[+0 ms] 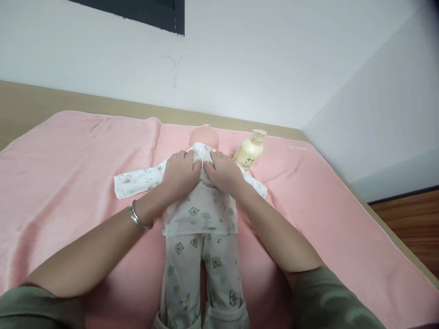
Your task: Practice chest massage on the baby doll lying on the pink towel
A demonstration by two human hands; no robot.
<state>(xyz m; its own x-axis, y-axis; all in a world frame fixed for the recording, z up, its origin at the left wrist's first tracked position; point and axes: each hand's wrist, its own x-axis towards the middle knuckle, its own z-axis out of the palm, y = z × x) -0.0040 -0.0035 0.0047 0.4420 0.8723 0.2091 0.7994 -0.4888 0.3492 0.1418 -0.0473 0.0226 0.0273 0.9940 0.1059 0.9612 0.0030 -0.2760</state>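
Note:
A doll (205,136) lies along the pink sheet with its head away from me. It wears a white long-sleeved shirt (200,214) printed with small animals, and matching trousers (183,278). On the left of the doll's upper chest, my left hand (182,171) has its fingers curled on the shirt near the collar. My right hand (224,171) does the same on the other side, its thumb close to the left thumb. The shirt cloth bunches between the two hands. One sleeve (137,181) stretches out to the left; the other shows partly behind my right wrist.
A pale yellow pump bottle (249,151) stands just right of the doll's head. Under everything spreads a pink sheet (78,183) with wrinkles, over a wooden surface (30,103). White walls (240,59) rise behind and at the right.

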